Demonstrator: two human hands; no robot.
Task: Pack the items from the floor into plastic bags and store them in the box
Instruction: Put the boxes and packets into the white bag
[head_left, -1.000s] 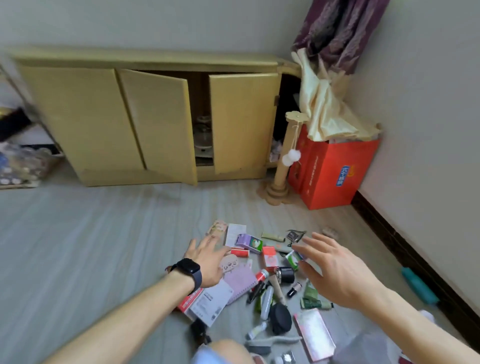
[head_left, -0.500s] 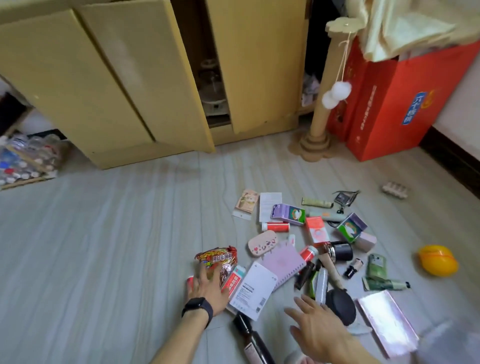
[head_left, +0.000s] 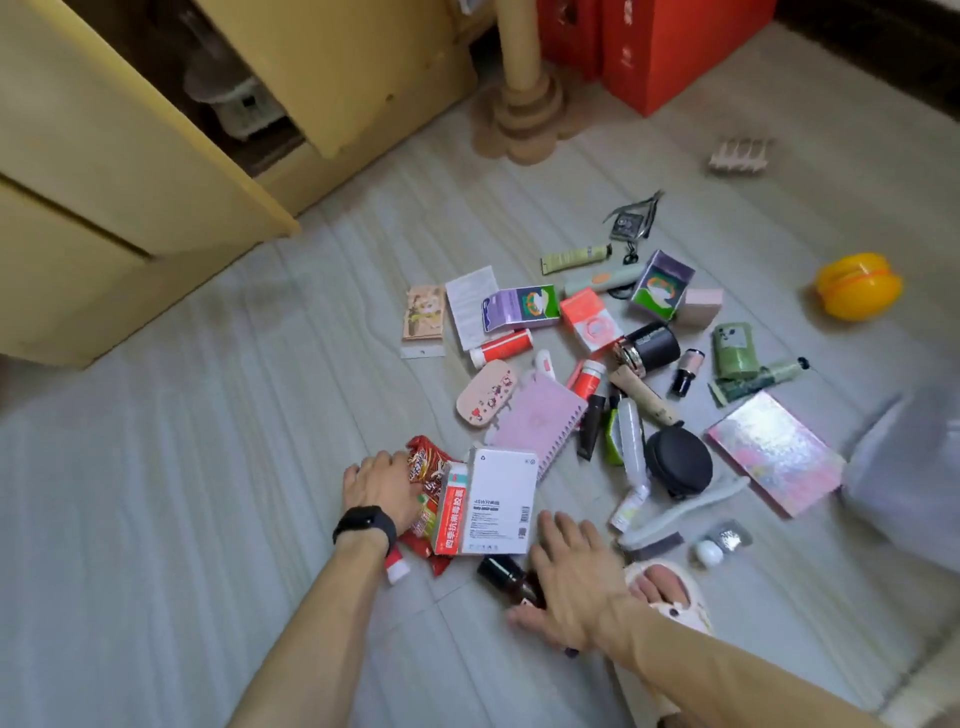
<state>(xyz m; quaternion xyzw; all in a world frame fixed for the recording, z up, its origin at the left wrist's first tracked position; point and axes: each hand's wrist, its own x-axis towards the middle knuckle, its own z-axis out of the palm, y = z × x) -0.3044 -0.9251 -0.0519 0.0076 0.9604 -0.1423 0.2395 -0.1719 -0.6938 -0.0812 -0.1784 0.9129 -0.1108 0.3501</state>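
Note:
Several small items lie scattered on the grey floor (head_left: 182, 493). My left hand (head_left: 382, 486), with a black watch on the wrist, grips a red snack packet (head_left: 426, 462) at the pile's near left. A white box with a red side (head_left: 498, 501) leans against the packet. My right hand (head_left: 569, 582) lies with straight fingers over a dark brown bottle (head_left: 501, 574), covering its lower half. Further back are a pink spiral notebook (head_left: 540, 421), a black round case (head_left: 678, 462) and a shiny pink book (head_left: 774, 452). A translucent plastic bag (head_left: 906, 467) sits at the right edge.
A yellow cabinet (head_left: 104, 182) with an open door stands at the back left. A cardboard scratching post (head_left: 519, 114) and red boxes (head_left: 670, 52) stand behind the pile. A yellow round container (head_left: 857, 291) lies at the right. My slippered foot (head_left: 670, 592) is beside my right hand.
The view has tilted down and closer to the floor. My left hand took up the red snack packet and drew it nearer. My right hand came down onto the brown bottle.

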